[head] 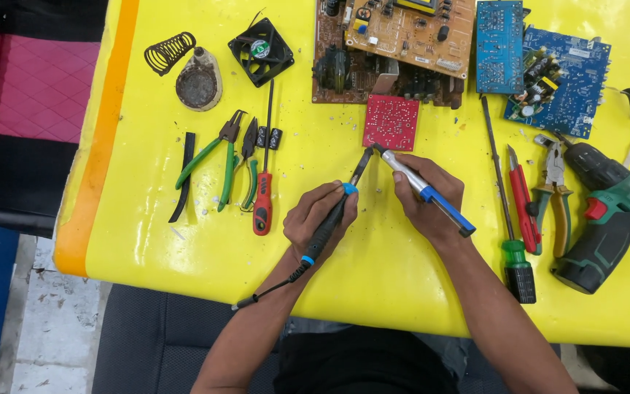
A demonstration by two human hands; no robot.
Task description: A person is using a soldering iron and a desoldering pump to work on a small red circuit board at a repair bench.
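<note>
My left hand (315,219) grips a black soldering iron (329,222) with blue rings; its metal tip points up toward a small red circuit board (391,122) lying on the yellow table (373,270). My right hand (426,201) holds a silver and blue desoldering pump (426,191) at a slant, its nozzle at the red board's lower left corner. The two tool tips nearly meet there. The iron's cord trails off the table's front edge.
Left of my hands lie green-handled pliers (216,160), cutters and a red screwdriver (263,197). A fan (261,51) and iron stand (197,80) sit far left. Larger circuit boards (402,36) line the back. Screwdrivers, pliers and a green drill (607,215) lie right.
</note>
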